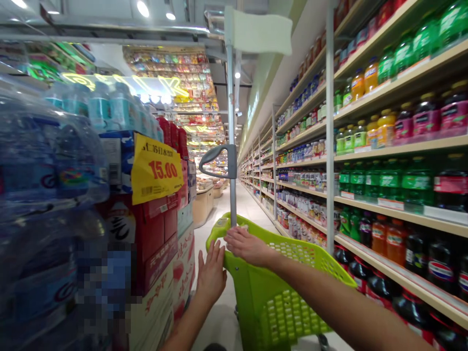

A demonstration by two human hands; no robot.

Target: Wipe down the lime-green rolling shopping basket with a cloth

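A lime-green plastic shopping cart (pixel 285 297) stands in a shop aisle just in front of me. A grey pole (pixel 231 146) with a loop handle (pixel 216 161) rises from its near rim. My left hand (pixel 211 275) lies flat against the cart's near left corner, fingers stretched upward. My right hand (pixel 245 245) rests palm down on the cart's rim at the foot of the pole, fingers curled over the edge. The basket's inside looks bare where it shows.
Long shelves of bottled soft drinks (pixel 398 185) line the right side. On the left stand stacked packs of water bottles (pixel 47 161) and red cartons (pixel 161 234) with a yellow price tag (pixel 156 168) reading 15.00. The aisle floor (pixel 248 204) runs ahead.
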